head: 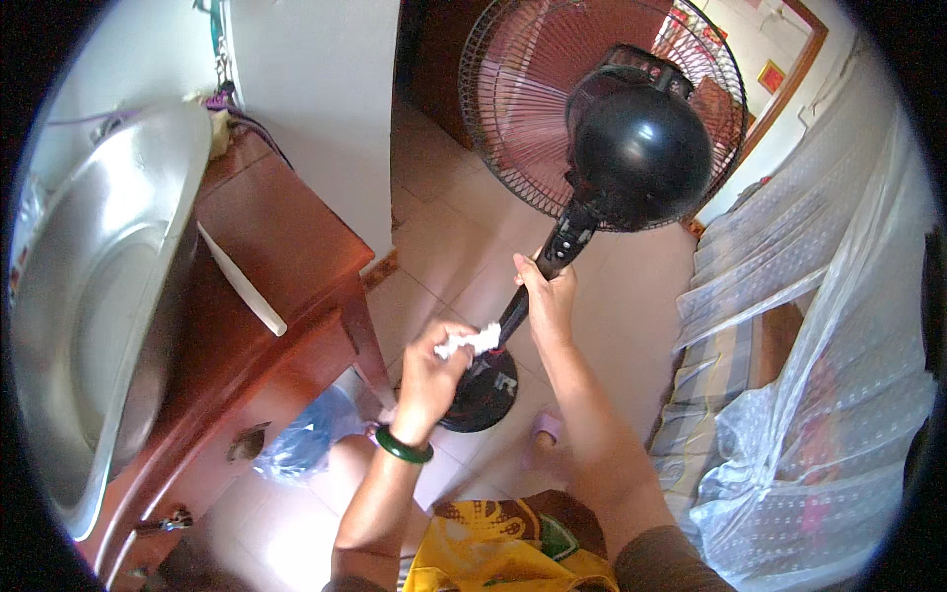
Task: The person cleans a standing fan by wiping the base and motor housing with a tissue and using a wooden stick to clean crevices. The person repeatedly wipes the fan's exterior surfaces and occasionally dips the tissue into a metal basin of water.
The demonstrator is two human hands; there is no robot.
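Note:
A black pedestal fan (642, 144) stands in front of me, its motor housing towards me and its wire guard (510, 111) beyond. My right hand (551, 296) is wrapped around the fan's black pole, just below the control section. My left hand (436, 370), with a green bangle (403, 445) on the wrist, pinches a crumpled white tissue or cloth (470, 342) beside the lower pole. The fan's round black base (484, 396) rests on the tiled floor, partly hidden behind my left hand.
On the left, a large metal basin (118, 296) leans over a reddish wooden cabinet (259, 192) with a pale stick-like object (240, 277) on top. A blue plastic bag (307, 433) lies below. White mosquito netting (799, 296) hangs over a bed at right.

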